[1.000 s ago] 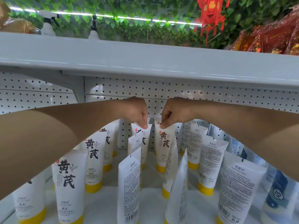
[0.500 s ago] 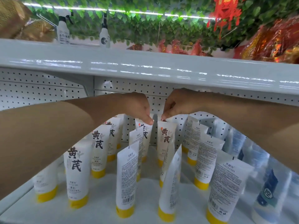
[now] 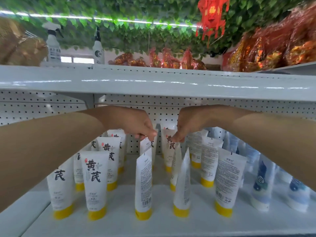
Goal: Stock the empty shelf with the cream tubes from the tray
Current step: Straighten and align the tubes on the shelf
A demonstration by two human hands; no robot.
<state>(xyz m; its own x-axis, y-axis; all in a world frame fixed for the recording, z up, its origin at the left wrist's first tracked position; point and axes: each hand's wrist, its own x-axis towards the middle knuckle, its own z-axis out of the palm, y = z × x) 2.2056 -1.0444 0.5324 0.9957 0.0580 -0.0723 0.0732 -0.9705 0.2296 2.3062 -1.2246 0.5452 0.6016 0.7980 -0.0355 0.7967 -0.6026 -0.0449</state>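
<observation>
Several white cream tubes with yellow caps [image 3: 94, 182] stand cap-down in rows on the white shelf [image 3: 119, 224]. Both my arms reach to the back row under the upper shelf. My left hand [image 3: 136, 125] pinches the crimped top of a back-row cream tube [image 3: 147, 145] with its fingertips. My right hand [image 3: 188, 123] pinches the top of the neighbouring cream tube [image 3: 168, 147], which shows black characters. The two hands are a small gap apart. The tray is not in view.
The upper shelf's front edge [image 3: 153, 84] hangs low over my wrists. Blue-printed tubes [image 3: 261, 185] stand at the shelf's right. Two spray bottles [image 3: 53, 45] and red foil packages [image 3: 273, 48] sit on the upper shelf. Pegboard [image 3: 42, 108] backs the shelf.
The view has pulled back and tilted up, showing more of the shelf front and upper shelf. Both hands stay pinched at the tops of the two back-row tubes.
</observation>
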